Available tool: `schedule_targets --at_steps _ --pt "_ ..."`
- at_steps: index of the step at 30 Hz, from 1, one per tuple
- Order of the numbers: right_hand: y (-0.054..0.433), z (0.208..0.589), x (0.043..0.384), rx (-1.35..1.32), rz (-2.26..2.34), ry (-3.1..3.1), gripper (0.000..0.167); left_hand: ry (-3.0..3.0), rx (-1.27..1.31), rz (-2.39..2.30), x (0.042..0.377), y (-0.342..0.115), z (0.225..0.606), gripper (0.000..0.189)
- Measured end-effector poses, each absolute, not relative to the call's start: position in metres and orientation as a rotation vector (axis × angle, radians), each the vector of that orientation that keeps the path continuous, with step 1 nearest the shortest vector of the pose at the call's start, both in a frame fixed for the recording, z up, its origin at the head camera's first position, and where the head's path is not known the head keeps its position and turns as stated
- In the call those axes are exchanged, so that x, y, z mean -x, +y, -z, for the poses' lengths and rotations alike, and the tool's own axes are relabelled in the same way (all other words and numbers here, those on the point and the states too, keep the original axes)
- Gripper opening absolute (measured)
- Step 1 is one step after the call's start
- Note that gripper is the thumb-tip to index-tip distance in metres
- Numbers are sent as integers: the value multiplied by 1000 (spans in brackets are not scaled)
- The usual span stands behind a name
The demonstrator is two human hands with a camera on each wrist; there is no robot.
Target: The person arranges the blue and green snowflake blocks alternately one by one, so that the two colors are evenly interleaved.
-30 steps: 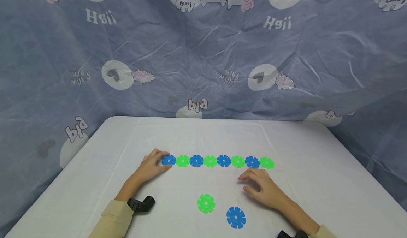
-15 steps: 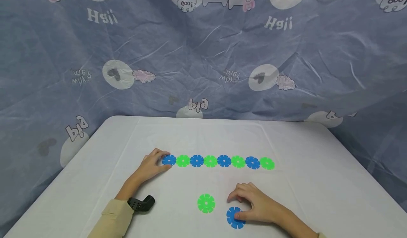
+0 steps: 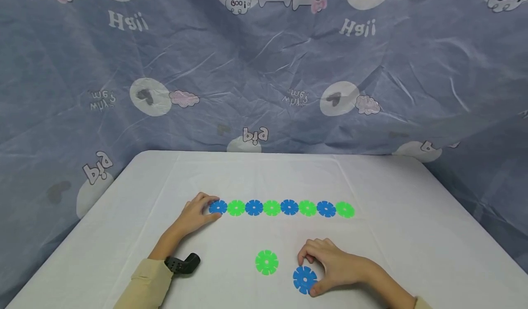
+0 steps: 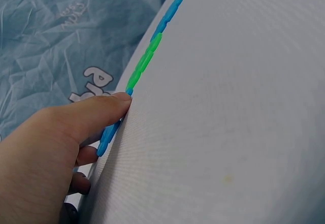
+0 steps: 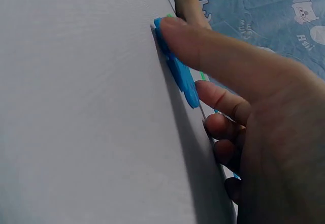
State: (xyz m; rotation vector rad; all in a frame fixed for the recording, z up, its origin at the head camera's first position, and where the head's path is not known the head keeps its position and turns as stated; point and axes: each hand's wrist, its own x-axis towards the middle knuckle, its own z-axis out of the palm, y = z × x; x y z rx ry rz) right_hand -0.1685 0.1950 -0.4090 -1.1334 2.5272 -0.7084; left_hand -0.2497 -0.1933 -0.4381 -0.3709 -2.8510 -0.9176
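Several flower-shaped notched plastic discs lie in a straight row on the white table, blue and green by turns. My left hand [image 3: 194, 217] holds the blue disc [image 3: 218, 207] at the row's left end between thumb and fingers. A green disc [image 3: 236, 207] touches it on the right. In the left wrist view the thumb covers part of that end disc. Nearer the front, my right hand [image 3: 336, 267] grips a separate blue disc [image 3: 305, 280] by its rim, thumb on the near side and index finger on the far side. Left of it a loose green disc [image 3: 266, 262] lies flat.
The white table [image 3: 412, 235] reaches back to a blue-grey patterned cloth [image 3: 247, 70] hanging behind it. A green disc [image 3: 345, 209] ends the row on the right. A black wrist camera [image 3: 183, 264] sits on the left wrist.
My right hand has come down from below the row's right part toward the front and now grips the loose blue disc by its edge. The left hand stays at the row's left end.
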Motion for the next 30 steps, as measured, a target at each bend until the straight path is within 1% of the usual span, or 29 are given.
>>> schedule_targets --at_steps 11,30 --pt "196 409 167 1160 726 2509 44 -2849 370 928 250 -193 439 53" --pt "196 409 169 1118 731 2491 43 -2854 359 924 249 -192 438 52"
